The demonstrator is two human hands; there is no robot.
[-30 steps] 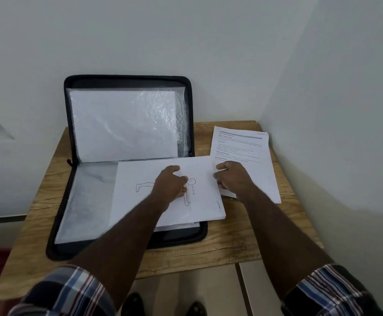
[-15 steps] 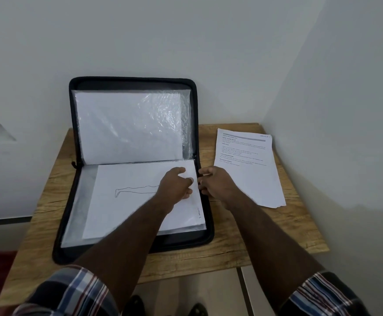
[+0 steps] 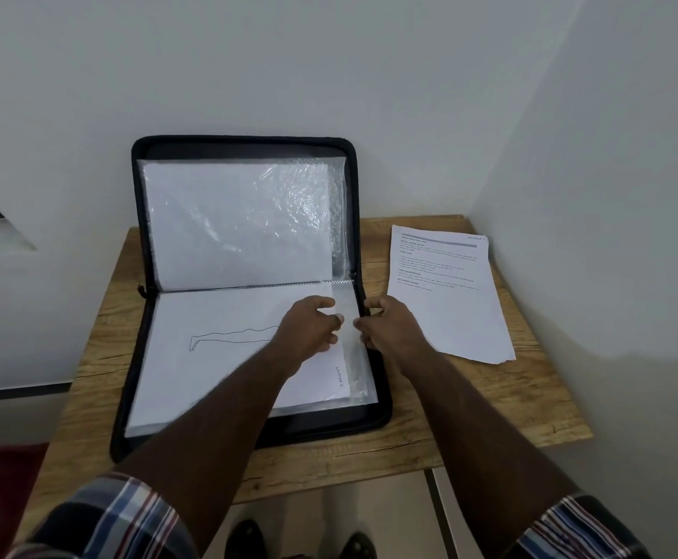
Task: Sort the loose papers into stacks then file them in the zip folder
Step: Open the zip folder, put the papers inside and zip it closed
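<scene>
Black zip folder [image 3: 373, 413] lies open on the wooden bench [image 3: 490, 401], its lid leaning upright against the wall, a plastic sleeve with white sheets in each half. Left hand [image 3: 309, 328] rests on the line-drawing sheet [image 3: 216, 357] in the lower half, fingers [image 3: 331, 338] loosely curled at that sheet's right edge; right hand [image 3: 385, 326] sits at the folder's right rim, fingers curled round the sleeve edge, though whether they pinch it I cannot tell. Printed stack of papers [image 3: 450, 308] lies flat on the bench just right of the folder, apart from both hands.
</scene>
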